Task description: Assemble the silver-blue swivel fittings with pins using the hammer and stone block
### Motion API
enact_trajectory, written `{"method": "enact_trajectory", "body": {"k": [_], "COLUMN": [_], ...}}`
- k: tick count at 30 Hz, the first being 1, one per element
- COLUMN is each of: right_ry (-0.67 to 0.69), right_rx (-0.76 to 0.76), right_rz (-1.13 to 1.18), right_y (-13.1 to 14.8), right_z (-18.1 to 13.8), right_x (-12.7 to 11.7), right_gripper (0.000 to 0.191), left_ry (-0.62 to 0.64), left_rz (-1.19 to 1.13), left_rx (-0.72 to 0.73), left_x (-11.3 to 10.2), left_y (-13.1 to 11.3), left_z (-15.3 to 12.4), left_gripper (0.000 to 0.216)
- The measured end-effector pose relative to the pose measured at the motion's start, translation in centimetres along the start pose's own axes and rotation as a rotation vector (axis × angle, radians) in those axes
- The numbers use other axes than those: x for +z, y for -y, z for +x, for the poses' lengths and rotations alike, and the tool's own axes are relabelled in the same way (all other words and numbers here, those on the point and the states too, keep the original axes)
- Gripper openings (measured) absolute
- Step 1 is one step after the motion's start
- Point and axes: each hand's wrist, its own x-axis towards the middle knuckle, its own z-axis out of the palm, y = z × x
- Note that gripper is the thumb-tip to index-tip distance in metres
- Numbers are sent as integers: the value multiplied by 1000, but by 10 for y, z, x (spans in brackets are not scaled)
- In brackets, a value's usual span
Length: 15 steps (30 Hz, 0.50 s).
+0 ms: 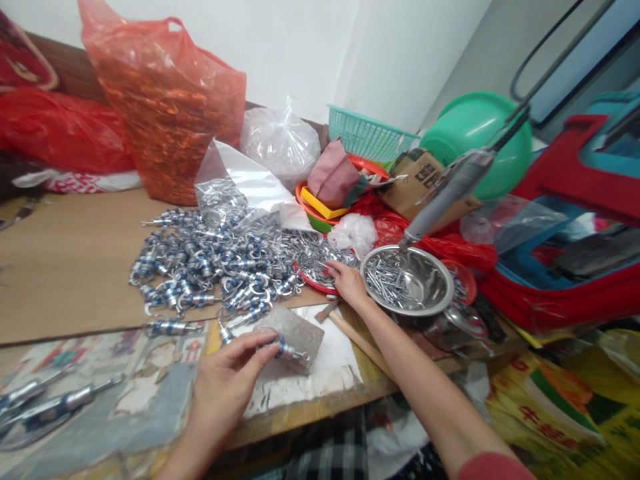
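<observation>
My left hand (227, 373) pinches a silvery metal hook fitting with a blue band (286, 348), just over a grey metal block (307, 333) on the bench. My right hand (347, 283) is stretched over a red tray (325, 289) full of small metal pins (313, 257). Its thumb and fingers are pressed together at the pins; a thin glint shows there, but what they hold is too small to tell. A big heap of similar blue-banded fittings (210, 260) lies left of the tray. Close beside my right wrist stands a steel bowl (435, 283) with more pins.
A hammer (360, 343) lies under my right forearm. A grey-handled tool (445, 190) hangs above the bowl. Behind are an orange bag (170, 113), a clear bag (283, 143), a green basin (485, 140) and a cardboard box (415, 180). Several fittings (65, 403) lie front left.
</observation>
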Motion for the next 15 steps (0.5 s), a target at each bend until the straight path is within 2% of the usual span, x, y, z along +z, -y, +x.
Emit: {"method": "enact_trajectory", "body": {"k": [4,8,11,15], "right_ry": [-41,-59,-106,-185], "right_rx": [45,58,80,128], "right_rz": [-42,-87,-137,-207], "right_y": [1,-2,-14,-33], "right_z": [5,6,-6,-30], "right_x": [-1,-14,-35,-56], "right_gripper": [31,27,27,29], "left_ry": [53,87,124,140], "left_rz": [-16,-285,-319,-296], "left_rx": [-1,11,-5,-91], "left_x": [3,4,3,1], "left_y": [5,9,9,6], "left_z": [0,-3,-4,-3], "left_gripper": [24,37,42,37]}}
